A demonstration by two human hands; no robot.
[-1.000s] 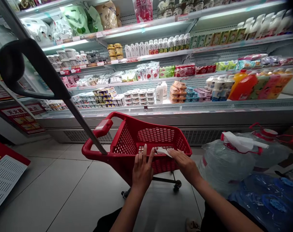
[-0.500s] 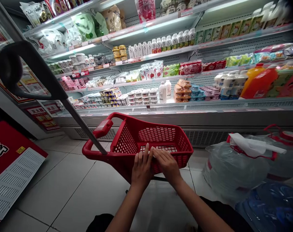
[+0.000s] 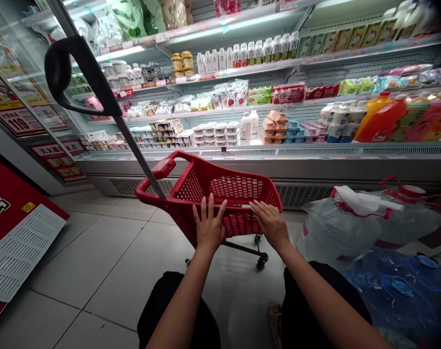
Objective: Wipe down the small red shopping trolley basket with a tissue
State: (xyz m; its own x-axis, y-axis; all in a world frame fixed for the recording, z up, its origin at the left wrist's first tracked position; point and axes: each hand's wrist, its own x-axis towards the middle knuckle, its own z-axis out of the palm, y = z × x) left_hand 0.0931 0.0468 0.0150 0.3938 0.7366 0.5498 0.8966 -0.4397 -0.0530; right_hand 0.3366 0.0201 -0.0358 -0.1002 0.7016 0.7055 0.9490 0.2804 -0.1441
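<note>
In front of me is a red plastic shopping cart (image 3: 242, 186) with a perforated basket and small black wheels. My left hand (image 3: 209, 227) lies flat against its near side, fingers spread and reaching up to the rim. To the right, my right hand (image 3: 272, 222) rests on the same rim near the corner, its fingers stretched out and holding nothing. A grey pole with a black looped handle (image 3: 83, 77) rises from the cart's left end. The part of the basket I can see into shows no goods.
A refrigerated display (image 3: 220, 155) with several shelves of drinks and yogurt runs behind the cart. Large clear water bottles (image 3: 346, 225) and blue ones (image 3: 395, 286) stand on the floor to my right. A red-and-white cabinet (image 3: 27, 242) is at left.
My hands have moved apart along the rim, the right one going right, and the left fingers have spread. The view has tilted down, showing more of my legs and the cart's wheels.
</note>
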